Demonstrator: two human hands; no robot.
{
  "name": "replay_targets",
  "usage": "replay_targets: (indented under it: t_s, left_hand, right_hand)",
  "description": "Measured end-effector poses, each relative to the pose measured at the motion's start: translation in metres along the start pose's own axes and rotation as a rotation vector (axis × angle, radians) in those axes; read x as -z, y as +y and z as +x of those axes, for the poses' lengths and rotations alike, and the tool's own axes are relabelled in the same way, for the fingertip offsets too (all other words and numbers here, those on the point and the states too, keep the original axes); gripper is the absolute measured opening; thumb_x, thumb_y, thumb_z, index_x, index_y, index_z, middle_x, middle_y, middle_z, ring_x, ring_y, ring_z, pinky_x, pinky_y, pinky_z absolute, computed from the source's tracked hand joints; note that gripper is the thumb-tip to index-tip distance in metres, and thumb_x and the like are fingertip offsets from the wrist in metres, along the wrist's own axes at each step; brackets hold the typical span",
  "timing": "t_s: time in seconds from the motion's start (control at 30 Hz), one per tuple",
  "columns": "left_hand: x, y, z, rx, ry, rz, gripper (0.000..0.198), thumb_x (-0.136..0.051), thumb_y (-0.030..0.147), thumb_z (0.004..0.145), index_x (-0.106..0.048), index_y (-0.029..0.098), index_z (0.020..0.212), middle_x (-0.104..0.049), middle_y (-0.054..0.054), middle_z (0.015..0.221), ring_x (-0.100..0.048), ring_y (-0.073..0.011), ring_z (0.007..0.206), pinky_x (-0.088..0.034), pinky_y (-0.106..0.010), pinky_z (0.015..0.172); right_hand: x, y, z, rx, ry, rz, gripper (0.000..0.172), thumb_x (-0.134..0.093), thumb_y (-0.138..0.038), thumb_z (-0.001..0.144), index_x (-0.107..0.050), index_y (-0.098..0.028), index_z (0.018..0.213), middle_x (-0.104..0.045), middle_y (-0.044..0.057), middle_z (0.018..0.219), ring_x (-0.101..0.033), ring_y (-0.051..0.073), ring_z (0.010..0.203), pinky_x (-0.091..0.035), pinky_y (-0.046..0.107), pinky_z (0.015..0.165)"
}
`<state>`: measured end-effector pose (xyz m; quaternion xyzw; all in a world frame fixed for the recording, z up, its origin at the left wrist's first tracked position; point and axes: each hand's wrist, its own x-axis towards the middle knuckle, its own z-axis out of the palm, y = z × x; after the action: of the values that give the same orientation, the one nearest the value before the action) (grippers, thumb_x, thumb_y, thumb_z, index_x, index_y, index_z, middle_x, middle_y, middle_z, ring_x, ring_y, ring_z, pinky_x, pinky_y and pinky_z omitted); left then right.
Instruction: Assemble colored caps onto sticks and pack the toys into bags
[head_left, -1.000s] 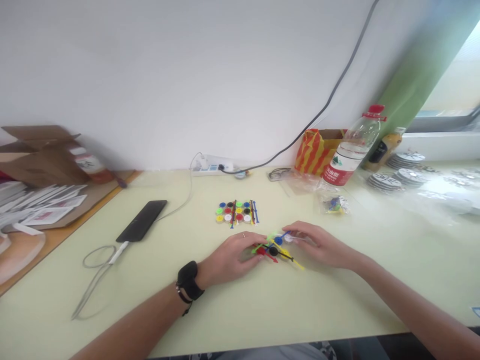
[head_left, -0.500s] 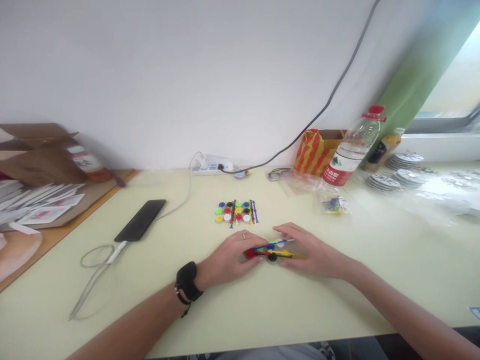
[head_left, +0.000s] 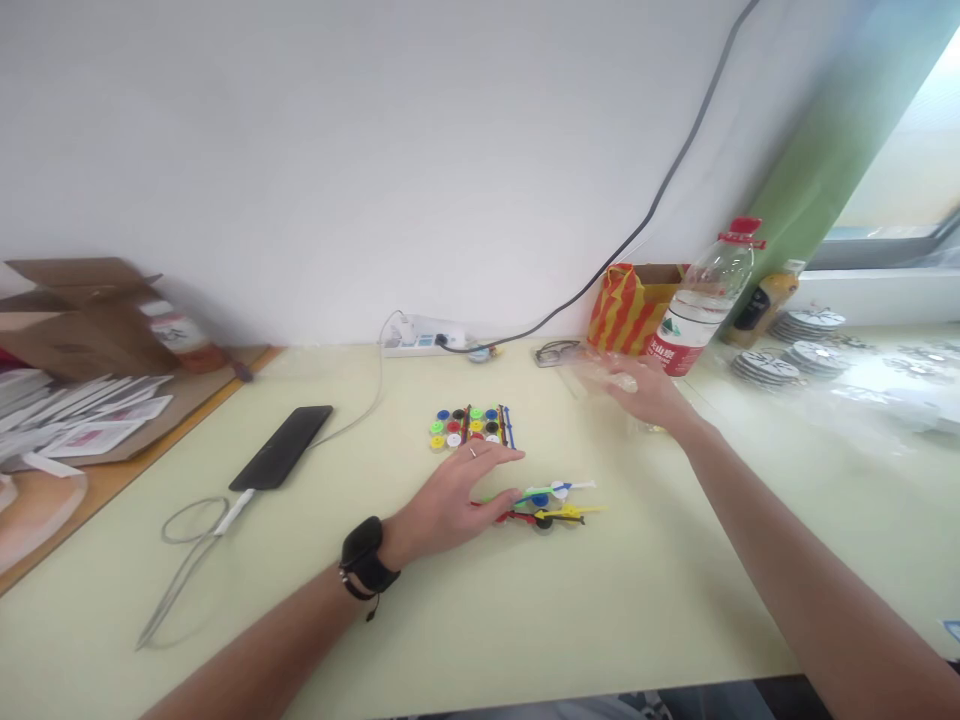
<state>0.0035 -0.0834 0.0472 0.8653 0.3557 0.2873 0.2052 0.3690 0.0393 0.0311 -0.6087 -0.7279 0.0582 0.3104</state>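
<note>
My left hand (head_left: 454, 500), fingers apart, rests at the left end of a loose group of coloured discs and arrows (head_left: 541, 522), partly covering it. White, blue, yellow and black pieces show to the right of the thumb. Just behind this hand lies a second group, rows of coloured discs (head_left: 437, 427) with upright arrows (head_left: 509, 428) beside them. My right hand (head_left: 643, 393) reaches over the clear plastic bags (head_left: 600, 372) in front of the big water bottle (head_left: 679, 325). Its fingers point left over the plastic; whether they grip any is unclear.
A black phone (head_left: 281, 447) with a white cable lies left. Behind are a power strip (head_left: 420, 337), glasses (head_left: 556, 350) and a striped bag (head_left: 621, 310). Stacked discs (head_left: 765, 368) stand right. A cardboard box (head_left: 82, 315) and papers occupy the far left.
My right hand has left the near discs and arrows and moved up and right to the plastic bags. My left hand has shifted slightly left and its fingers have spread.
</note>
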Motion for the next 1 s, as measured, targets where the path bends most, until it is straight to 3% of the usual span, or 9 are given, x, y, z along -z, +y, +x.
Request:
replay_targets:
  t_s: [0.13, 0.27, 0.37, 0.5, 0.6, 0.67, 0.83, 0.9, 1.0]
  left_hand:
    - [0.027, 0.002, 0.019, 0.028, -0.056, 0.04, 0.031, -0.06, 0.041, 0.1, -0.068, 0.026, 0.127, -0.074, -0.006, 0.117, -0.069, -0.0228, 0.104, -0.055, -0.036, 0.093]
    - [0.063, 0.007, 0.05, 0.015, -0.149, 0.03, 0.029, -0.061, 0.044, 0.098, -0.075, 0.024, 0.113, -0.077, -0.005, 0.105, -0.07, -0.0207, 0.093, -0.055, -0.03, 0.08]
    - [0.084, 0.009, 0.07, 0.02, -0.176, 0.019, 0.035, -0.062, 0.048, 0.096, -0.075, 0.022, 0.115, -0.077, -0.007, 0.108, -0.071, -0.0219, 0.095, -0.057, -0.029, 0.077]
    - [0.098, 0.006, 0.08, 0.039, -0.103, 0.051, 0.037, -0.062, 0.05, 0.096, -0.074, 0.023, 0.118, -0.076, -0.007, 0.115, -0.07, -0.0224, 0.101, -0.058, -0.031, 0.083]
    - [0.098, -0.005, 0.082, 0.078, -0.039, -0.002, 0.039, -0.061, 0.051, 0.097, -0.071, 0.024, 0.124, -0.075, -0.006, 0.116, -0.071, -0.0213, 0.099, -0.058, -0.033, 0.086]
    - [0.094, -0.015, 0.083, 0.106, -0.009, -0.057, 0.045, -0.061, 0.053, 0.097, -0.067, 0.023, 0.13, -0.072, -0.008, 0.122, -0.071, -0.0219, 0.101, -0.058, -0.035, 0.089]
    - [0.072, -0.029, 0.084, 0.205, 0.043, -0.233, 0.06, -0.062, 0.056, 0.096, -0.052, 0.026, 0.146, -0.064, -0.012, 0.139, -0.067, -0.0247, 0.116, -0.058, -0.038, 0.092]
    - [0.063, -0.027, 0.083, 0.25, -0.014, -0.319, 0.061, -0.061, 0.057, 0.096, -0.051, 0.026, 0.148, -0.067, -0.013, 0.134, -0.067, -0.0252, 0.116, -0.059, -0.035, 0.088]
    - [0.055, -0.018, 0.082, 0.255, -0.184, -0.433, 0.056, -0.065, 0.056, 0.094, -0.062, 0.023, 0.139, -0.075, -0.01, 0.115, -0.071, -0.0228, 0.101, -0.057, -0.031, 0.078]
  right_hand:
    - [0.013, 0.008, 0.025, -0.441, -0.057, 0.123, 0.038, -0.068, -0.057, 0.086, -0.076, -0.026, 0.108, -0.067, 0.011, 0.128, -0.062, 0.034, 0.119, -0.052, 0.048, 0.098]
    - [0.018, 0.004, 0.038, -0.562, -0.114, 0.295, 0.044, -0.073, -0.063, 0.08, -0.075, -0.023, 0.099, -0.069, 0.015, 0.124, -0.066, 0.032, 0.107, -0.056, 0.043, 0.082]
    - [0.018, 0.003, 0.046, -0.558, -0.092, 0.306, 0.037, -0.076, -0.055, 0.079, -0.073, -0.019, 0.085, -0.072, 0.017, 0.109, -0.067, 0.029, 0.095, -0.056, 0.04, 0.075]
    - [0.027, -0.004, 0.052, -0.479, -0.019, 0.325, 0.02, -0.073, -0.037, 0.08, -0.072, -0.018, 0.081, -0.071, 0.011, 0.089, -0.065, 0.025, 0.086, -0.055, 0.037, 0.074]
    - [0.04, -0.021, 0.05, -0.344, -0.025, 0.436, 0.017, -0.074, -0.031, 0.08, -0.071, -0.02, 0.093, -0.072, 0.008, 0.096, -0.066, 0.022, 0.089, -0.056, 0.034, 0.078]
    - [0.049, -0.039, 0.046, -0.184, -0.151, 0.594, 0.026, -0.077, -0.033, 0.081, -0.068, -0.021, 0.103, -0.071, 0.007, 0.105, -0.066, 0.021, 0.092, -0.057, 0.034, 0.081]
    - [0.057, -0.096, 0.033, 0.134, -0.676, 0.746, 0.042, -0.081, -0.04, 0.082, -0.066, -0.021, 0.116, -0.068, 0.007, 0.106, -0.065, 0.02, 0.093, -0.058, 0.038, 0.086]
    - [0.052, -0.115, 0.029, 0.198, -0.825, 0.759, 0.041, -0.08, -0.04, 0.084, -0.065, -0.023, 0.119, -0.068, 0.005, 0.105, -0.065, 0.019, 0.096, -0.057, 0.037, 0.087]
    - [0.039, -0.134, 0.024, 0.26, -0.945, 0.779, 0.041, -0.08, -0.037, 0.084, -0.065, -0.023, 0.119, -0.069, 0.003, 0.104, -0.066, 0.018, 0.096, -0.057, 0.035, 0.086]
